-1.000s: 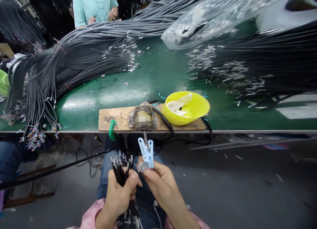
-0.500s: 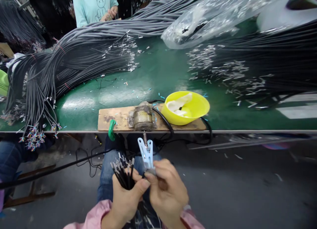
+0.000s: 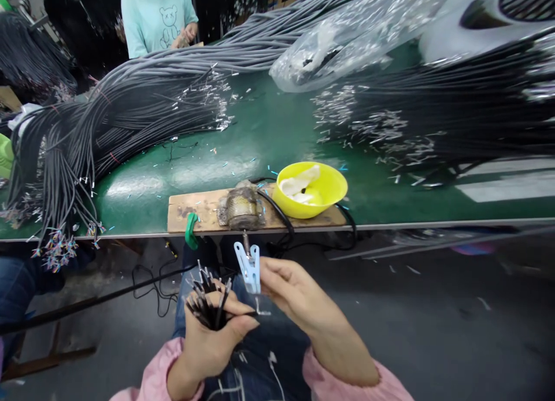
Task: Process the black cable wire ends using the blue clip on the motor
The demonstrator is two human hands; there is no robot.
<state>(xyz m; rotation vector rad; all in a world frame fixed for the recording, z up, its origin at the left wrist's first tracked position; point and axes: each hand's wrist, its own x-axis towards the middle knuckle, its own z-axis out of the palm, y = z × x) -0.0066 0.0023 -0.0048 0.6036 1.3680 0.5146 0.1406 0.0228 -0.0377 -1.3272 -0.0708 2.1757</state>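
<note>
My left hand [image 3: 212, 337] is closed round a bundle of thin black wires [image 3: 208, 300] whose stripped tips fan upward. My right hand [image 3: 295, 294] is up beside a pale blue clip [image 3: 248, 267] that hangs from the small motor [image 3: 240, 207] on a wooden board [image 3: 195, 210] at the table edge. Its fingers pinch one thin wire [image 3: 259, 309] just below the clip. Both hands are over my lap, in front of the green table [image 3: 260, 141].
A yellow bowl [image 3: 329, 184] with white scraps sits on the board's right end. Large bundles of grey cables [image 3: 113, 118] and black wires [image 3: 455, 112] cover the table, with a plastic bag [image 3: 347, 37] behind. Another person in a teal shirt [image 3: 156, 17] works across the table.
My right hand rose from beside the bundle to the clip, drawing one wire away from the bundle. The left hand stayed closed on the bundle; the view shifted slightly.
</note>
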